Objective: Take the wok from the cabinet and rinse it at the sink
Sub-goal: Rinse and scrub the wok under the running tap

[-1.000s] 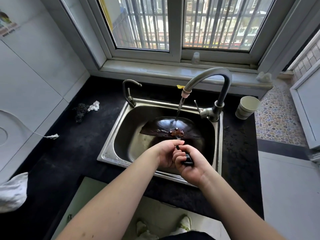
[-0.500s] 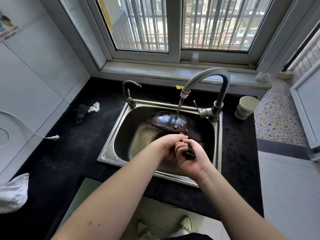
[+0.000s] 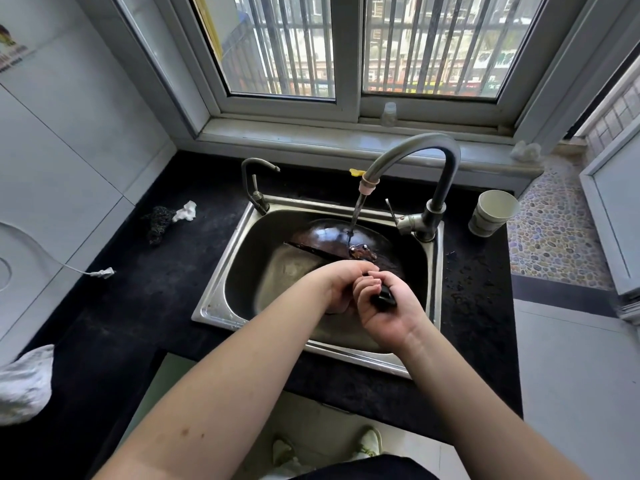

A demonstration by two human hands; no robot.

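A dark, rusty wok (image 3: 329, 237) is tilted on its side inside the steel sink (image 3: 221, 289), its rounded underside facing up toward the window. Water runs from the curved faucet (image 3: 412, 147) onto the wok near its handle joint. My right hand (image 3: 384, 306) grips the black wok handle over the sink's front half. My left hand (image 3: 341, 285) is wrapped around the same handle just beyond it, touching the right hand. Much of the handle is hidden by both hands.
A small second tap (image 3: 256, 181) stands at the sink's back left corner. A paper cup (image 3: 491, 213) sits on the black counter (image 3: 138, 306) right of the faucet. A dark scrubber with a white scrap (image 3: 162, 220) lies left of the sink. A white cloth (image 3: 24, 382) lies at the left edge.
The wok has rolled further over, its underside turning up and its rim dropping toward me. Both hands stayed on the handle and shifted slightly toward the sink's front.
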